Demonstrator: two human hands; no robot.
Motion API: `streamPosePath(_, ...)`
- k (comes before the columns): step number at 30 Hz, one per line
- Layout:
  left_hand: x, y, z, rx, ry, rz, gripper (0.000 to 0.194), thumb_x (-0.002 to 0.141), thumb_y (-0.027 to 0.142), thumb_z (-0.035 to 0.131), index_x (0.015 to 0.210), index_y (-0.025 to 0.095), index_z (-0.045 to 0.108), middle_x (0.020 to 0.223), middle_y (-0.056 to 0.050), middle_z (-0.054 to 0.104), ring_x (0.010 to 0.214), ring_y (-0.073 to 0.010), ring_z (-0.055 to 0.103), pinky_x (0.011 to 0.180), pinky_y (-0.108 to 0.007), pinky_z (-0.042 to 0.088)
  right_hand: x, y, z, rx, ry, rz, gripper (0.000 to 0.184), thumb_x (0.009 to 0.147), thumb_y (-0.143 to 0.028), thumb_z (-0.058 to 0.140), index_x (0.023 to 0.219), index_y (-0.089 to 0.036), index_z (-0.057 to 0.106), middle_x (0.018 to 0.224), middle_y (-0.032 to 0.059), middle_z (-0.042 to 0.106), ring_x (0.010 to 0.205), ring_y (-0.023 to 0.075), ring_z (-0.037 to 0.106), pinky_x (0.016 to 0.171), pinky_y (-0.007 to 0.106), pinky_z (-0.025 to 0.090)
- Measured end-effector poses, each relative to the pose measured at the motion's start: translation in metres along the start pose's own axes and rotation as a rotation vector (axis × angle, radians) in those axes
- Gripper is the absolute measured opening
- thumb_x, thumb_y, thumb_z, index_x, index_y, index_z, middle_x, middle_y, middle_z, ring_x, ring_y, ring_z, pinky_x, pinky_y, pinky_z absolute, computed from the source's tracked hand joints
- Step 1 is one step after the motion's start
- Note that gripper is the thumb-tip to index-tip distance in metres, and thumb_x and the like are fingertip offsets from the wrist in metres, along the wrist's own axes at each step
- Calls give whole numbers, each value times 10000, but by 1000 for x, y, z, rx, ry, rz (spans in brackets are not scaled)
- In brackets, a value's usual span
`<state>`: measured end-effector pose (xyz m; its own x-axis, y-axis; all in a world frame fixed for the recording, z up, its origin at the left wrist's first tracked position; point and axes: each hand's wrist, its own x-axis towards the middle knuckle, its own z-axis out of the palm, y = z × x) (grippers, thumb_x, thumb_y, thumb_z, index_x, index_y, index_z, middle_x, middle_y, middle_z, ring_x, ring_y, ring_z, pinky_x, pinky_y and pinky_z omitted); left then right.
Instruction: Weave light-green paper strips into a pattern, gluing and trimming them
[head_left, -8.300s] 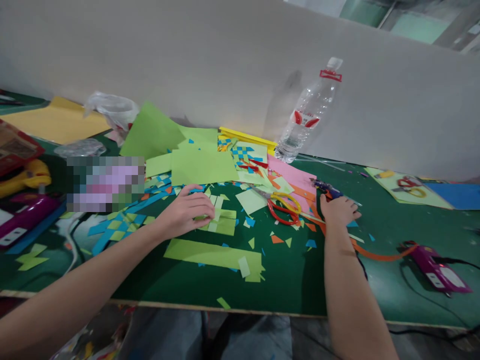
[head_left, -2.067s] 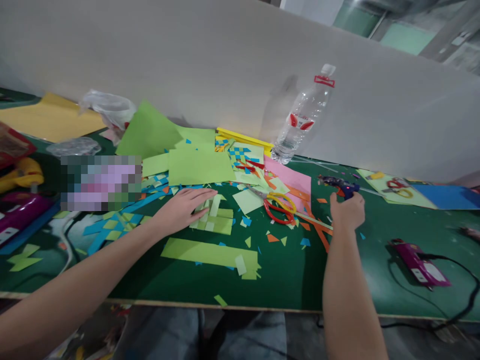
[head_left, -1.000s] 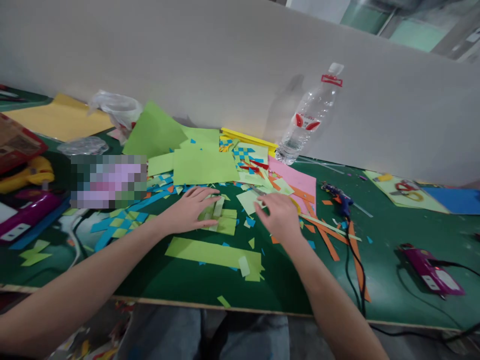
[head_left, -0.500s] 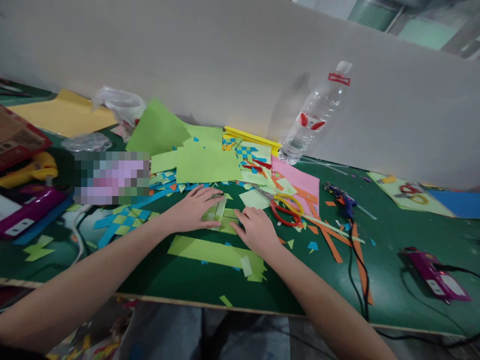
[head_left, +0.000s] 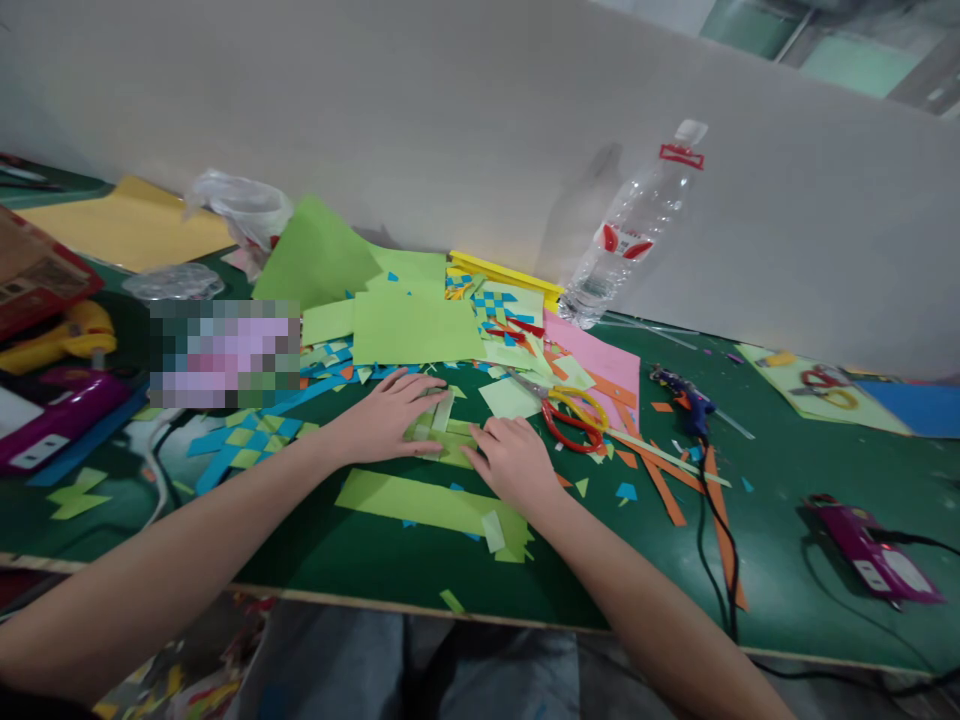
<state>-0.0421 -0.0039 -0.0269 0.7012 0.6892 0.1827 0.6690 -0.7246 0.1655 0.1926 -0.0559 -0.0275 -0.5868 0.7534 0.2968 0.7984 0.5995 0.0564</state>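
Light green paper strips [head_left: 454,443] lie crossed over one another on the green table between my hands. My left hand [head_left: 388,415] rests over their left side, its fingers spread and thumb stretched out along the paper. At the right end of the strips is my right hand [head_left: 516,462], with bent fingers and the thumb apart from the forefinger; its fingertips touch the paper. Nearer to me lies a long light green paper strip [head_left: 420,502] with a small pale piece on it. Scissors [head_left: 576,420] with red and yellow handles lie just beyond my right hand.
Green paper sheets [head_left: 420,328] and woven blue-green pieces [head_left: 251,440] cover the back and left. A plastic bottle [head_left: 626,240] leans against the wall. To the right are a glue gun [head_left: 686,402], orange strips [head_left: 664,485] and a purple power strip [head_left: 870,550] with black cables.
Both hands stay almost where they were, over the same crossed paper strips. The view has shifted very slightly.
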Motion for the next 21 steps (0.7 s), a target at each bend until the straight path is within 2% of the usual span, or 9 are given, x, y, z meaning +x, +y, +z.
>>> streamPosePath(11,0,2,0,54,-16,-8,727,840,696,424,1375,205,437,1436,-105,435,1330,-290,363,1146,-468,166,0,0,-1,-8,6,6,323,961,-345,448,1057,-120,659,846,79,646,798,189,595,739,339,351)
streamPosePath(21,1,4,-1,31,5,-26,680,845,654,464,1388,247,421,1433,-103,438,1335,-298,362,1140,-487,178,-1,3,-3,-12,41,19,335,947,-381,457,1008,-129,668,847,80,653,776,189,596,740,334,362)
